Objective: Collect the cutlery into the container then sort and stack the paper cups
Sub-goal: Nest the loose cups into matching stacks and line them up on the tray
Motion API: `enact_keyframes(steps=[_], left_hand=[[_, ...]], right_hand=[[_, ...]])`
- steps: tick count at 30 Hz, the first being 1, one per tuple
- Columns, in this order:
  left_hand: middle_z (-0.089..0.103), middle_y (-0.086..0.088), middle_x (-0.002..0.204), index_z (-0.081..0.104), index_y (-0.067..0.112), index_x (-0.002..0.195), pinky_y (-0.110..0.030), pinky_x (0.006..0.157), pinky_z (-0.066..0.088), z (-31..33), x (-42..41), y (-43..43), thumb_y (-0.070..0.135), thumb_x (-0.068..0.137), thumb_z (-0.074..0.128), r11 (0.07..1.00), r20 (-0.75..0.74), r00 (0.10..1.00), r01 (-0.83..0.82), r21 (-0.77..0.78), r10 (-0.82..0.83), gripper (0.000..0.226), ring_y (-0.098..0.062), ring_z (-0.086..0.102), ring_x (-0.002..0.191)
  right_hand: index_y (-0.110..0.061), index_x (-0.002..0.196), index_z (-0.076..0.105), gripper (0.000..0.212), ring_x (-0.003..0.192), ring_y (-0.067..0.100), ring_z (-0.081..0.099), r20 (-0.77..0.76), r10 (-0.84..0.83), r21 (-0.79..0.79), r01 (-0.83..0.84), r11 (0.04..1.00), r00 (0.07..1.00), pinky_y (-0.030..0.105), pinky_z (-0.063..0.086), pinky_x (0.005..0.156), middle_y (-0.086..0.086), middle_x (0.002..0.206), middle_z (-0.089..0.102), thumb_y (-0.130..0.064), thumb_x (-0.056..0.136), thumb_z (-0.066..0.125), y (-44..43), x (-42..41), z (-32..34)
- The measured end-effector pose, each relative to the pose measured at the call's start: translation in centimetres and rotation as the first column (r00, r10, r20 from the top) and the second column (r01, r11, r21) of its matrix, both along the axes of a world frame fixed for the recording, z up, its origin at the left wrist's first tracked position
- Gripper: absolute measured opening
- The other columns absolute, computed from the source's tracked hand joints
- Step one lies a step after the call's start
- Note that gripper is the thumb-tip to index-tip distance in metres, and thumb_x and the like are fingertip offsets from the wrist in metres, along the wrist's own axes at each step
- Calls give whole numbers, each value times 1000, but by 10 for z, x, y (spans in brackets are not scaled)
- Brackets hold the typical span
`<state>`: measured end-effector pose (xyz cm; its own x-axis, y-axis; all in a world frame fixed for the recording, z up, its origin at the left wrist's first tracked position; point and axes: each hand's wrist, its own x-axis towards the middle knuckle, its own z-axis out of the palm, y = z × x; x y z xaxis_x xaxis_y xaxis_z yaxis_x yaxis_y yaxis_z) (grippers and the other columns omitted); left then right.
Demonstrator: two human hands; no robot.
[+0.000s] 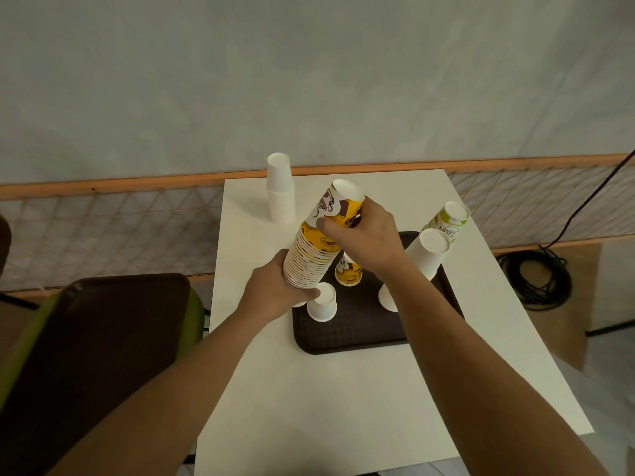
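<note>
Stacking of the paper cups is the step in hand; no cutlery or container is seen in frame, so that part is judged done or out of view. A tall yellow patterned stack (pixel 314 250), cups upside down and leaning toward upper right, is held above the brown tray (pixel 357 329) at frame centre. The left hand (pixel 275 293) is wrapped around the bottom of the stack, fingers closed on it. The right hand (pixel 360 240) is closed over the top patterned cup (pixel 338 204), thumb and fingers pinching its wall, seemingly to press it down onto the stack. A single yellow cup (pixel 348 271) is left on the tray just behind the stack, partly hidden by the right wrist. Plain white cups are left loose on the tray: a small white cup (pixel 323 302) below the stack, touching or just beside the left hand, a tall white cup (pixel 427 255) at right, another mostly hidden behind the right forearm. A white stack (pixel 280 188) stands on the tabletop (pixel 309 389) at upper centre; a green-print cup stack (pixel 450 219) stands at right. Next move is judged to call for seating the top cup squarely, then reaching the remaining yellow cup, with the long stack kept steady so it is not buckled.
</note>
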<state>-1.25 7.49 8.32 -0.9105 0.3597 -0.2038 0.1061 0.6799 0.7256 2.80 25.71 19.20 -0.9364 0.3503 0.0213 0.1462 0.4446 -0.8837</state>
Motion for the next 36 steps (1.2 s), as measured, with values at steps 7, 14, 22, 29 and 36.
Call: enact_keyframes(steps=[7,14,22,29,36], left_hand=[[64,6,131,44,34,138,-39,97,55,5,-1,-1,61,62,87,999,-20,1000,-12,-37,11,91,-23,64,116],[63,6,129,42,34,136,-37,93,56,0,-3,-4,66,63,83,995,-17,999,-30,-91,28,90,-23,65,114],[62,12,124,46,32,135,-26,85,50,-9,-6,0,61,64,86,991,23,993,-116,61,115,87,-19,63,114],[62,7,132,46,30,137,-21,83,47,-8,-10,5,53,68,88,974,46,985,-169,152,164,85,-20,61,118],[61,9,134,45,31,141,-20,85,44,-9,-16,5,53,68,87,959,60,979,-204,194,196,88,-17,59,120]], right_hand=[[-42,110,56,43,80,-27,58,-97,-114,-61,109,992,989,-3,41,55,-33,91,61,-61,74,70,-1,-3,6],[-42,92,64,31,87,-15,65,-132,-309,-216,277,936,942,12,52,64,-35,86,69,-63,69,69,6,-2,9],[-38,100,67,34,93,-8,68,-141,-613,-466,495,734,777,24,62,74,-28,94,72,-56,72,75,16,9,-1],[-39,104,58,43,91,-7,66,-190,-628,-226,588,776,755,8,50,69,-24,93,68,-61,71,74,14,7,-38],[-24,119,52,60,101,10,56,-75,-483,42,487,873,872,21,44,83,-7,112,56,-53,73,79,18,-21,-102]])
